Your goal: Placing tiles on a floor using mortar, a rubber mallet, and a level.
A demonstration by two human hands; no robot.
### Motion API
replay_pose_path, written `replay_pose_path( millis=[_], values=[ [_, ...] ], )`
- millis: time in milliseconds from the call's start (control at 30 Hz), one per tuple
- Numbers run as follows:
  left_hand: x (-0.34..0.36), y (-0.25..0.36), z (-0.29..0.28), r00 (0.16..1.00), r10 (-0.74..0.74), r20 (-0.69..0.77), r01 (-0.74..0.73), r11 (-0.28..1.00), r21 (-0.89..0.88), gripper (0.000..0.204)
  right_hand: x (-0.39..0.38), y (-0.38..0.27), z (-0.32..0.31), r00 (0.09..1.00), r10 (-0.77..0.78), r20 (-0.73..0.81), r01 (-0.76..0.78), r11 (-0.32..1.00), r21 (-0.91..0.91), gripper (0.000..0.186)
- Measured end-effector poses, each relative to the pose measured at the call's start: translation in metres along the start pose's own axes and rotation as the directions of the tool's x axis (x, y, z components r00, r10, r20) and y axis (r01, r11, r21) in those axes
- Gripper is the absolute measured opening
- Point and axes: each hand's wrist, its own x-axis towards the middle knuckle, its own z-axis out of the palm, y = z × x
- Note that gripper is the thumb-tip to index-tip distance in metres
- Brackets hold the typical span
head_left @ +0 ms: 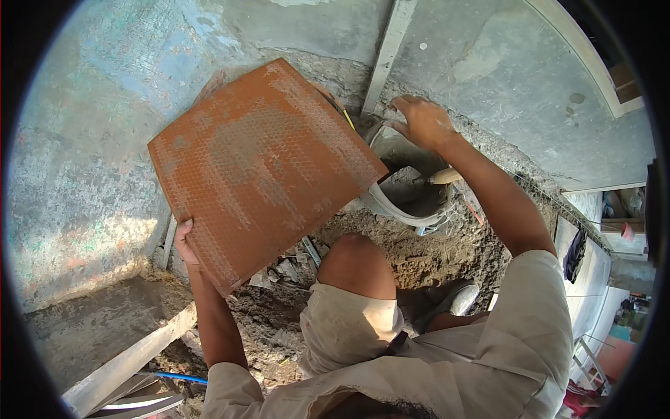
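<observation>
A large square reddish-brown tile point(258, 167) is tilted up in front of me. Its honeycomb-patterned face is smeared with grey mortar. My left hand point(185, 241) grips the tile at its lower left edge, with most of the fingers hidden behind it. My right hand point(424, 124) is empty above the far rim of a grey bucket point(380, 199), close to the foot of the wall, its thumb and fingers apart. Inside the bucket lies a trowel point(441, 176) with a wooden handle, its blade coated in mortar. The tile's right corner overlaps the bucket's near left side.
A worn painted wall point(105, 140) rises ahead and to the left. An upright strip point(391, 52) stands against it behind the bucket. Rubble and loose soil point(426, 262) cover the ground around my knee. A plank point(132, 359) and a blue hose point(178, 377) lie at lower left.
</observation>
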Motion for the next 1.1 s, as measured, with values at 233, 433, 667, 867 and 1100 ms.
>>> replay_pose_path(
  millis=[233, 433, 667, 867, 1100],
  values=[
    [-0.014, -0.004, 0.024, 0.999, -0.03, -0.017, 0.031, 0.999, 0.029, 0.048, -0.103, 0.099, 0.008, 0.79, 0.297, 0.536, -0.196, 0.951, -0.238, 0.075],
    [-0.024, -0.009, 0.054, 0.985, -0.091, -0.144, 0.105, 0.99, 0.093, 0.061, -0.109, 0.107, 0.032, 0.829, 0.084, 0.553, -0.03, 0.994, -0.107, 0.067],
    [-0.04, -0.01, 0.047, 0.987, -0.024, -0.161, 0.049, 0.987, 0.156, 0.056, -0.156, 0.118, -0.061, 0.907, 0.089, 0.411, -0.096, 0.995, -0.001, 0.063],
    [-0.035, -0.009, 0.06, 0.98, -0.03, -0.197, 0.062, 0.986, 0.158, 0.056, -0.298, 0.148, -0.031, 0.805, 0.169, 0.569, -0.58, 0.021, 0.815, 0.054],
    [-0.028, 0.011, 0.035, 0.975, -0.146, -0.167, 0.181, 0.958, 0.221, 0.061, -0.324, 0.071, 0.077, 0.711, 0.346, 0.613, -0.372, -0.554, 0.745, 0.039]
  ],
)
